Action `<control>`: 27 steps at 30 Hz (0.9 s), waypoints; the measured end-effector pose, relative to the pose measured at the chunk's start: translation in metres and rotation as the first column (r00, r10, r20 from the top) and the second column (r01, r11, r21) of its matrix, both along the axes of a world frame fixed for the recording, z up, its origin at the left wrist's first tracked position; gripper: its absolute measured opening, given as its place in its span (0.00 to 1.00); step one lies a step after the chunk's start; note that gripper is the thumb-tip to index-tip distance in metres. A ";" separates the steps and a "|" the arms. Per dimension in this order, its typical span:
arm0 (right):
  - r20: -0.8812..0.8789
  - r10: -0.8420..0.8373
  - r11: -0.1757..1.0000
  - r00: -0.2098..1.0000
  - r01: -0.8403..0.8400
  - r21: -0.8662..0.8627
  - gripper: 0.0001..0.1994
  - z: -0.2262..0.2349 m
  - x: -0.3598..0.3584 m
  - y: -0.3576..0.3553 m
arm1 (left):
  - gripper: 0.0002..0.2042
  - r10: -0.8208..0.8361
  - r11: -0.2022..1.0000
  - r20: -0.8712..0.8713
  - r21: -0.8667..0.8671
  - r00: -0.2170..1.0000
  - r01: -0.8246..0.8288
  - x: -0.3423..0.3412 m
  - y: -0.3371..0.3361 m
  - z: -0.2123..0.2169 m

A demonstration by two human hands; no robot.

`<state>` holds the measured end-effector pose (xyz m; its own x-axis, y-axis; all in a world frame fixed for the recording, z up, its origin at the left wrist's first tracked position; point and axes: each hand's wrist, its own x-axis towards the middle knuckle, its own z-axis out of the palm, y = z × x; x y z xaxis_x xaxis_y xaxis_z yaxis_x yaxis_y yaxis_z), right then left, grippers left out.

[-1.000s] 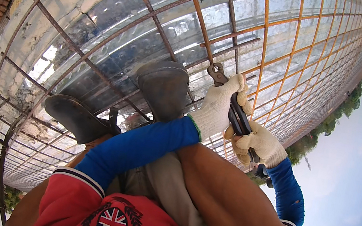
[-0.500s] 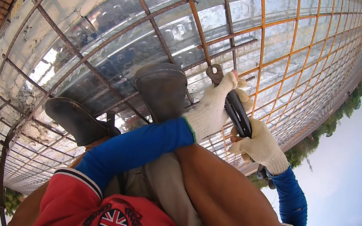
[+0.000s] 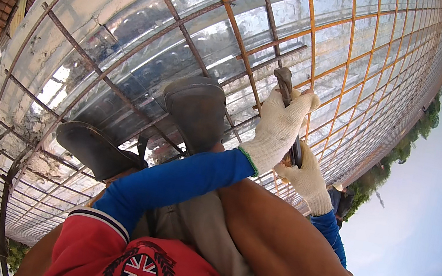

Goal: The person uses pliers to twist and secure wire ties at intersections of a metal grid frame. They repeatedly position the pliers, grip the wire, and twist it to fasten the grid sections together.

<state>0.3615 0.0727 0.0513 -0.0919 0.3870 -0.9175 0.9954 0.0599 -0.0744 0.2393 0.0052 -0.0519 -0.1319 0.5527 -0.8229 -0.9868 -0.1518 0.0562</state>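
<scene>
A pair of pincers [image 3: 284, 83] with a worn brown metal head and dark handles slants up over the rebar grid [image 3: 253, 87]. My left hand [image 3: 281, 126], in a cream knit glove, is closed round the tool just below its head. Lower down, my right hand [image 3: 309, 180], gloved alike, grips the dark handle ends. The head lies near a rusty orange bar; whether the jaws touch a bar or a wire cannot be made out. Most of the handles are hidden behind the gloves.
Shiny metal decking [image 3: 157, 62] lies under the bars. My dark shoes [image 3: 197, 107] rest on the grid at the left. Bent bars [image 3: 7, 177] stick up at the lower left, beside a tiled roof [image 3: 9, 0]. Another person [image 3: 343, 201] is partly visible beyond my right hand.
Both hands are still on the pincers. The head has moved right and slightly up, off the crossing where it was. My left hand has shifted the same way, covering more of the handles.
</scene>
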 end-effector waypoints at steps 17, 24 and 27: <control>0.126 0.648 0.644 0.751 -0.628 0.437 0.30 -0.008 -0.012 -0.007 | 0.28 -0.268 0.937 -0.128 -0.263 0.955 0.228 -0.018 0.011 -0.040; -0.147 0.465 0.823 0.873 -0.365 0.436 0.30 -0.039 -0.031 0.007 | 0.28 -0.279 0.955 -0.040 -0.118 0.959 0.273 -0.010 0.004 -0.045; -0.255 0.161 0.953 0.953 -0.083 0.291 0.22 -0.056 -0.018 0.009 | 0.18 -0.088 0.981 0.022 0.173 0.996 0.083 -0.002 -0.003 -0.055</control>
